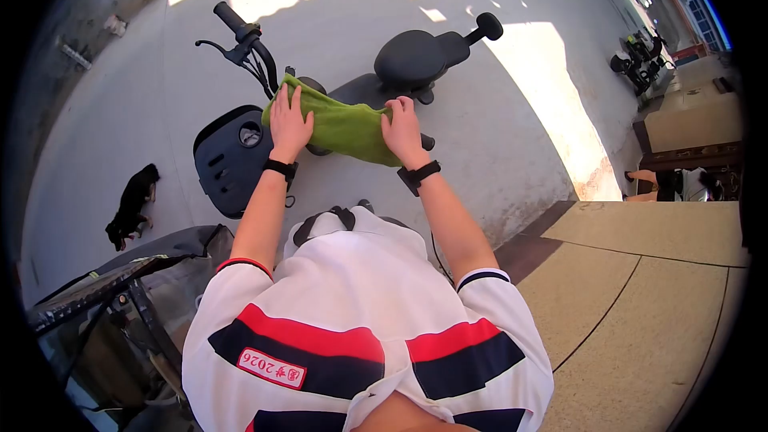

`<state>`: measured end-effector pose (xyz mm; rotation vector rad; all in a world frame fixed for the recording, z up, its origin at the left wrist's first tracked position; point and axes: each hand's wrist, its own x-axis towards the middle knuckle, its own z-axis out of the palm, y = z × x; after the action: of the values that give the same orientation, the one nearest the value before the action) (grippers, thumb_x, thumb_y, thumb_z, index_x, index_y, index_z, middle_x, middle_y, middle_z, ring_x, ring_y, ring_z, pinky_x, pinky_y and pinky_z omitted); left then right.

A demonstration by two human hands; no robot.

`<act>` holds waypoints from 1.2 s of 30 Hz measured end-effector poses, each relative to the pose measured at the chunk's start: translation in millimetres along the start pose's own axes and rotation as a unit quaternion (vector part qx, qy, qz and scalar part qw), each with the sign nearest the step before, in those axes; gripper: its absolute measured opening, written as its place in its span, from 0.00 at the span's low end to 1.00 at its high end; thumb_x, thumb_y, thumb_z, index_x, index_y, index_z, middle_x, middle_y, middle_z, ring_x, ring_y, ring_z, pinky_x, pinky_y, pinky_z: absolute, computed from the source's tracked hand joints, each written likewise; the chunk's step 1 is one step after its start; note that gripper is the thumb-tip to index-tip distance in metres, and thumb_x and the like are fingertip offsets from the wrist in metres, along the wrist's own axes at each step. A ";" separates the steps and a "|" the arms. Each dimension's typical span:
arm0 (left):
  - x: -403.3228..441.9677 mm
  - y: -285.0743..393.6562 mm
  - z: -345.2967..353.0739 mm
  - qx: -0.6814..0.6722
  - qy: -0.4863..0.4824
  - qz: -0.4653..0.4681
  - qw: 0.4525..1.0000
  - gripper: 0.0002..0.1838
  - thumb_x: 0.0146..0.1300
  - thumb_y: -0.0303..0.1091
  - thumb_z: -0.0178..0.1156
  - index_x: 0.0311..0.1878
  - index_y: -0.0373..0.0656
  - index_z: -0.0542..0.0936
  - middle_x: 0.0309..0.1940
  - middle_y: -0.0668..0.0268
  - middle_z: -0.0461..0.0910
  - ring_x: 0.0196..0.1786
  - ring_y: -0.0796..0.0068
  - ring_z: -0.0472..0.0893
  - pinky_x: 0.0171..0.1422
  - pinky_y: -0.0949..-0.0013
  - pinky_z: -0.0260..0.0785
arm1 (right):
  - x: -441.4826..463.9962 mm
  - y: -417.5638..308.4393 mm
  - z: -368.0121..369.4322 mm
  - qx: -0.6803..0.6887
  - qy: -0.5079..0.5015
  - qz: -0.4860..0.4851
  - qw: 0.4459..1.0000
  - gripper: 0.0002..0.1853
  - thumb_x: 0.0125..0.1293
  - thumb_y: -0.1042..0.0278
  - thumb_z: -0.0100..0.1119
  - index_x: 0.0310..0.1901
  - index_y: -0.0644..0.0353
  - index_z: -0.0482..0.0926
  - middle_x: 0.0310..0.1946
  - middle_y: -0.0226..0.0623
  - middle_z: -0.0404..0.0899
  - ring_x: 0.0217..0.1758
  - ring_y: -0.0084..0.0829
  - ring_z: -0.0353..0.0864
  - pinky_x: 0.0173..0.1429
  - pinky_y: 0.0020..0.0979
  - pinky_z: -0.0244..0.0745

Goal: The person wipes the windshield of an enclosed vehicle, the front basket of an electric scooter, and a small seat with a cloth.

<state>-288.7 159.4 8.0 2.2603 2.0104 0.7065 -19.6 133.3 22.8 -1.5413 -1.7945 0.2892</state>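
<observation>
A green cloth (348, 130) stretches between my two hands, over the front part of a dark electric scooter (360, 90). My left hand (290, 122) holds the cloth's left end, with fairly straight fingers lying over it and the thumb apart. At the other end, the curled fingers of my right hand (402, 130) grip the cloth's edge. Both wrists wear black bands. The scooter's black seat (410, 58) is beyond my right hand, and its handlebar grip (230, 18) sticks out past my left. Part of the scooter's body is hidden under the cloth.
A dark front basket (232, 162) sits left of my left hand. A black dog (134, 206) lies on the concrete floor (168, 104). A covered frame (120, 288) stands at lower left, beige stone slabs (640, 296) at right. Another person (668, 184) and parked motorbikes (638, 60) are farther right.
</observation>
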 end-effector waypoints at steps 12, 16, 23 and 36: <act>-15.4 -15.2 -3.4 -0.023 0.009 0.035 0.999 0.35 0.64 0.43 0.64 0.72 0.42 0.67 0.74 0.43 0.60 0.75 0.44 0.60 0.77 0.48 0.54 | -16.6 -15.4 27.9 -0.139 -0.042 -0.022 0.989 0.24 0.63 0.54 0.67 0.55 0.61 0.80 0.58 0.46 0.77 0.62 0.49 0.72 0.67 0.45 0.68; -18.6 -18.0 -3.9 -0.021 0.006 0.070 0.997 0.32 0.64 0.40 0.64 0.71 0.41 0.70 0.74 0.45 0.60 0.76 0.47 0.60 0.78 0.49 0.53 | -15.2 -6.6 31.0 -0.110 -0.031 -0.041 0.993 0.22 0.61 0.60 0.68 0.55 0.59 0.81 0.56 0.42 0.80 0.63 0.49 0.72 0.68 0.45 0.68; -24.0 -14.4 -4.0 -0.055 0.016 0.113 0.992 0.23 0.63 0.29 0.63 0.63 0.41 0.77 0.69 0.56 0.71 0.74 0.55 0.66 0.77 0.54 0.58 | -16.1 2.2 28.1 -0.063 -0.011 -0.094 0.994 0.20 0.65 0.69 0.63 0.59 0.56 0.80 0.57 0.40 0.82 0.63 0.48 0.74 0.68 0.44 0.69; -15.7 67.3 -4.7 -0.280 0.082 0.010 0.957 0.14 0.61 0.22 0.61 0.51 0.34 0.81 0.53 0.54 0.81 0.56 0.50 0.80 0.62 0.59 0.73 | -24.5 33.8 -58.8 0.046 0.000 -0.011 0.999 0.10 0.65 0.73 0.60 0.47 0.55 0.85 0.42 0.36 0.85 0.44 0.42 0.84 0.47 0.40 0.80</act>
<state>-228.4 132.3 29.0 1.9347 1.5652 1.3048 44.5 102.3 34.2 -1.4563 -1.7720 0.3554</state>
